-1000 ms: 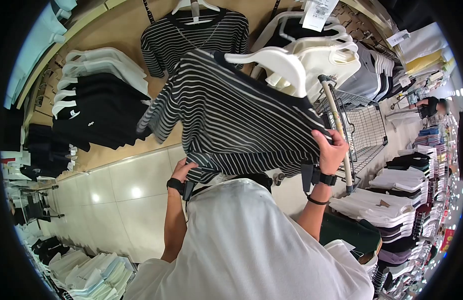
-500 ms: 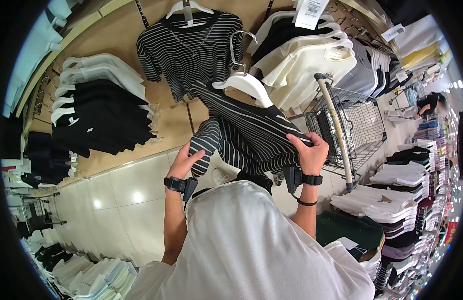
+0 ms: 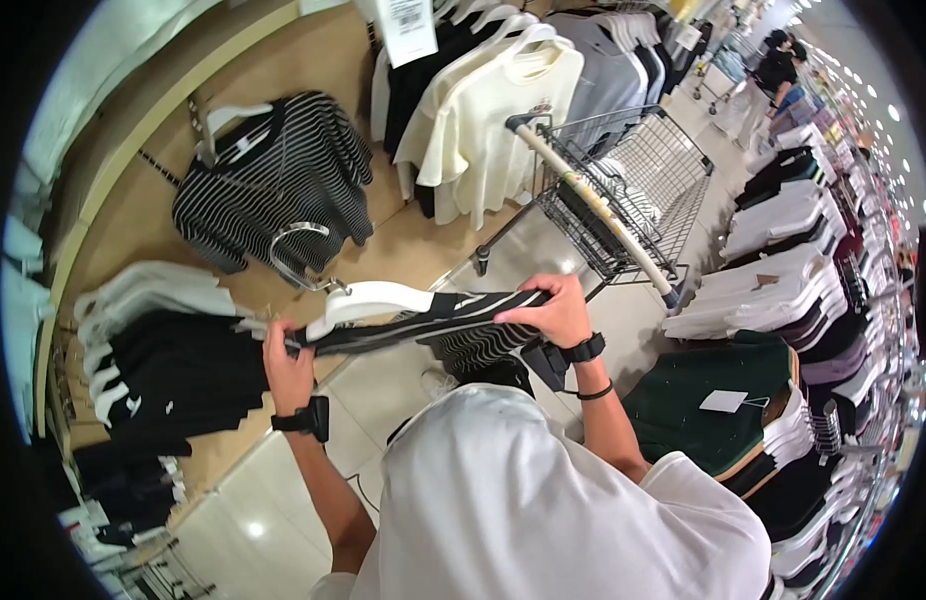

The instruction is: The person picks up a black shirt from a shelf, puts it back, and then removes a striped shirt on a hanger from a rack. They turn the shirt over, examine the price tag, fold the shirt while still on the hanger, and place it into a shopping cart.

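Observation:
Between my hands a black-and-white striped shirt (image 3: 473,345) is stretched out, seen mostly from above along its shoulders. A white hanger (image 3: 378,300) with a metal hook sits inside its neck. My left hand (image 3: 289,362) grips the shirt's left shoulder end, with the fingers closed on the cloth. My right hand (image 3: 558,318) pinches the other shoulder, thumb on top of the fabric. The lower part of the shirt hangs down in front of my body. Past it, a similar striped shirt (image 3: 283,185) hangs on the wall display.
A shopping cart (image 3: 623,190) stands ahead to the right. Black shirts (image 3: 183,375) hang close by my left hand, and cream shirts (image 3: 503,120) hang ahead. On the right is a rack with a dark green garment (image 3: 708,400). People (image 3: 768,80) stand farther down the aisle.
My left hand has moved left, from the striped sleeve to the shoulder end, and the shirt is now held level and spread. My view has turned to the right.

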The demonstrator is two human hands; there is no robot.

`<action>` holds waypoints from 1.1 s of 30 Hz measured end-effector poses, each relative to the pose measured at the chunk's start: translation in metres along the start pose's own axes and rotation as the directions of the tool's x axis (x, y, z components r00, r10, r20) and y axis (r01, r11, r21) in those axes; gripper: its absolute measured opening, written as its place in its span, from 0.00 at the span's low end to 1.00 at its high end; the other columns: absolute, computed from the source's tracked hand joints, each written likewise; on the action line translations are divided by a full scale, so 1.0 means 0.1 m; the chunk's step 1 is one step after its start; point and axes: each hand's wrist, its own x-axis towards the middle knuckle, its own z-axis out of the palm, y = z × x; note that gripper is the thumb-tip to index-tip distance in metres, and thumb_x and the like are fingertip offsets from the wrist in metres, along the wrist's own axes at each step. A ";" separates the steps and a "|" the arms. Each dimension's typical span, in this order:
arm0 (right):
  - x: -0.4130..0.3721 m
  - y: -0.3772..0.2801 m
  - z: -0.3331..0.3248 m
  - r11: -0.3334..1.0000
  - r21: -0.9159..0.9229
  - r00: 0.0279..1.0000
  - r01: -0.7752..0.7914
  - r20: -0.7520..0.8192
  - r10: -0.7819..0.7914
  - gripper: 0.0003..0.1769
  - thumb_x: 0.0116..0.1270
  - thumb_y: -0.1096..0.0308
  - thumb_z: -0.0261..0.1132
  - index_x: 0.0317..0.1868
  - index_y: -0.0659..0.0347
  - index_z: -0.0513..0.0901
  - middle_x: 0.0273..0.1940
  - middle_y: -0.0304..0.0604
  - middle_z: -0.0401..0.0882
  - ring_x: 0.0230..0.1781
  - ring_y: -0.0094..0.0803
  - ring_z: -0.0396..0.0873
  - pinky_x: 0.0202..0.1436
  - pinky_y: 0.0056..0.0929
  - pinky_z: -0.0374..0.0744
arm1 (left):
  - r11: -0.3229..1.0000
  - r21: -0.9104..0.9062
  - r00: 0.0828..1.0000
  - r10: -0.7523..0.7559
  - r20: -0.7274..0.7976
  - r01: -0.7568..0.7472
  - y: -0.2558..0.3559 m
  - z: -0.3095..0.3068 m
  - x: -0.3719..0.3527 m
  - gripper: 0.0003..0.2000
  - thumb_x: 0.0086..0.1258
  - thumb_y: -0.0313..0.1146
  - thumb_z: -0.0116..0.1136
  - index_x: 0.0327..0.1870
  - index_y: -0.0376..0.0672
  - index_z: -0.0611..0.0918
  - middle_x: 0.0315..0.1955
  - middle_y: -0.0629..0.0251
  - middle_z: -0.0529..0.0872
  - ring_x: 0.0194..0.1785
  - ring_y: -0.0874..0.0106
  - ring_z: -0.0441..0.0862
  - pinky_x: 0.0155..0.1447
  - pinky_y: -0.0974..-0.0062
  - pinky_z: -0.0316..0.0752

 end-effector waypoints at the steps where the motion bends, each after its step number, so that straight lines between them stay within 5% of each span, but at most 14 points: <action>1: -0.01 0.06 0.00 1.000 0.027 0.998 0.006 -0.055 -0.005 0.23 0.44 0.57 0.84 0.28 0.68 0.87 0.20 0.36 0.81 0.21 0.19 0.75 0.27 0.22 0.73 | 0.996 -0.093 1.000 -0.009 0.012 0.010 0.00 -0.01 0.01 0.17 0.52 0.17 0.65 0.44 0.38 0.77 0.38 0.59 0.81 0.46 0.62 0.79 0.53 0.67 0.72; 3: -0.01 0.15 0.00 0.995 0.100 0.989 0.016 -0.150 -0.001 0.22 0.45 0.58 0.84 0.31 0.67 0.87 0.24 0.37 0.82 0.25 0.20 0.77 0.30 0.21 0.74 | 0.986 -0.165 1.000 -0.023 -0.008 0.022 0.00 0.01 0.00 0.16 0.50 0.15 0.66 0.40 0.37 0.78 0.32 0.62 0.81 0.37 0.69 0.78 0.47 0.74 0.73; 6: -0.02 0.20 -0.07 0.970 0.240 0.974 -0.040 -0.206 0.091 0.23 0.47 0.61 0.83 0.40 0.66 0.87 0.33 0.40 0.84 0.34 0.20 0.79 0.39 0.22 0.76 | 0.966 -0.256 1.000 -0.022 0.011 0.024 0.18 -0.01 -0.01 0.16 0.50 0.14 0.64 0.40 0.36 0.78 0.32 0.66 0.80 0.38 0.75 0.77 0.48 0.77 0.72; 8: -0.01 0.30 -0.03 0.956 0.275 0.947 0.102 -0.320 -0.009 0.25 0.47 0.60 0.82 0.43 0.65 0.86 0.35 0.41 0.84 0.35 0.24 0.80 0.42 0.25 0.77 | 0.960 -0.277 0.999 -0.039 0.028 0.045 0.23 -0.02 -0.02 0.15 0.50 0.14 0.64 0.39 0.36 0.77 0.32 0.68 0.79 0.38 0.76 0.76 0.48 0.78 0.72; 11: -0.16 0.35 -0.11 0.998 -0.005 0.979 0.056 -0.198 -0.056 0.26 0.48 0.55 0.81 0.41 0.65 0.84 0.35 0.44 0.84 0.39 0.36 0.82 0.47 0.31 0.78 | 0.952 -0.299 0.996 -0.049 0.077 0.070 0.26 -0.04 -0.03 0.15 0.49 0.14 0.65 0.39 0.36 0.78 0.33 0.68 0.80 0.38 0.76 0.76 0.47 0.79 0.72; 14: -0.27 0.35 -0.13 0.951 -0.306 0.983 0.057 -0.148 -0.106 0.25 0.47 0.53 0.81 0.34 0.65 0.84 0.31 0.47 0.82 0.33 0.43 0.80 0.40 0.36 0.77 | 0.964 -0.250 0.991 -0.064 0.117 0.092 0.33 -0.03 -0.02 0.16 0.48 0.14 0.66 0.39 0.37 0.79 0.32 0.68 0.81 0.37 0.76 0.77 0.46 0.78 0.73; 20: -0.42 0.32 -0.07 0.952 -0.257 0.953 -0.165 -0.291 0.086 0.24 0.42 0.50 0.82 0.24 0.62 0.84 0.21 0.42 0.79 0.22 0.36 0.77 0.29 0.33 0.74 | 0.964 -0.245 0.981 -0.063 0.182 0.107 0.44 0.05 0.04 0.17 0.46 0.16 0.68 0.39 0.37 0.80 0.32 0.65 0.82 0.37 0.74 0.79 0.45 0.77 0.73; 23: -0.44 0.25 -0.21 0.961 -0.164 0.940 -0.221 -0.299 0.165 0.23 0.41 0.49 0.83 0.23 0.61 0.86 0.15 0.37 0.77 0.16 0.25 0.75 0.25 0.27 0.73 | 0.971 -0.225 0.989 -0.053 0.140 0.084 0.64 0.05 0.06 0.18 0.46 0.17 0.70 0.40 0.38 0.80 0.37 0.65 0.82 0.43 0.70 0.79 0.52 0.74 0.73; 26: -0.45 0.23 -0.41 0.972 -0.096 0.937 -0.215 -0.299 0.178 0.23 0.42 0.51 0.83 0.24 0.62 0.87 0.16 0.36 0.79 0.17 0.24 0.75 0.26 0.25 0.74 | 0.962 -0.248 0.993 0.119 -0.003 -0.116 0.79 0.14 0.05 0.23 0.45 0.18 0.71 0.46 0.38 0.80 0.46 0.62 0.82 0.53 0.65 0.77 0.61 0.70 0.69; 27: -0.46 0.22 -0.50 0.975 -0.087 0.940 -0.205 -0.296 0.172 0.23 0.42 0.51 0.83 0.24 0.62 0.87 0.16 0.36 0.79 0.17 0.24 0.75 0.26 0.25 0.74 | 0.963 -0.248 0.994 0.099 -0.055 -0.110 0.84 0.18 0.02 0.29 0.48 0.19 0.71 0.56 0.38 0.77 0.55 0.61 0.80 0.60 0.64 0.75 0.69 0.68 0.64; 28: -0.48 0.21 -0.59 0.978 -0.077 0.942 -0.196 -0.291 0.166 0.22 0.42 0.51 0.83 0.24 0.63 0.87 0.16 0.36 0.79 0.17 0.24 0.75 0.26 0.25 0.74 | 0.911 -0.397 0.992 0.074 -0.102 -0.109 0.89 0.24 -0.01 0.31 0.49 0.19 0.71 0.59 0.38 0.76 0.56 0.61 0.79 0.61 0.64 0.74 0.70 0.68 0.63; 29: -0.50 0.17 -0.68 0.976 -0.055 0.943 -0.210 -0.277 0.187 0.18 0.42 0.64 0.84 0.22 0.64 0.83 0.20 0.30 0.80 0.22 0.13 0.72 0.26 0.18 0.71 | 0.838 -0.534 0.989 0.042 -0.145 -0.114 0.94 0.30 -0.03 0.32 0.50 0.19 0.71 0.61 0.38 0.74 0.57 0.61 0.79 0.62 0.64 0.73 0.71 0.68 0.62; 30: -0.51 0.16 -0.77 0.978 -0.025 0.941 -0.207 -0.279 0.192 0.19 0.42 0.62 0.84 0.22 0.64 0.83 0.19 0.30 0.79 0.21 0.14 0.72 0.26 0.19 0.71 | 0.744 -0.657 0.983 0.002 -0.183 -0.124 0.96 0.37 -0.06 0.33 0.52 0.19 0.71 0.63 0.38 0.73 0.58 0.60 0.78 0.63 0.64 0.73 0.72 0.68 0.60; 33: -0.57 0.20 -1.02 0.981 0.028 0.941 -0.194 -0.276 0.194 0.20 0.42 0.61 0.85 0.21 0.64 0.82 0.18 0.30 0.77 0.20 0.13 0.70 0.24 0.18 0.69 | 0.759 -0.632 0.987 -0.151 0.062 0.156 0.47 0.48 -0.19 0.34 0.58 0.20 0.70 0.67 0.35 0.68 0.60 0.59 0.77 0.62 0.69 0.73 0.70 0.69 0.64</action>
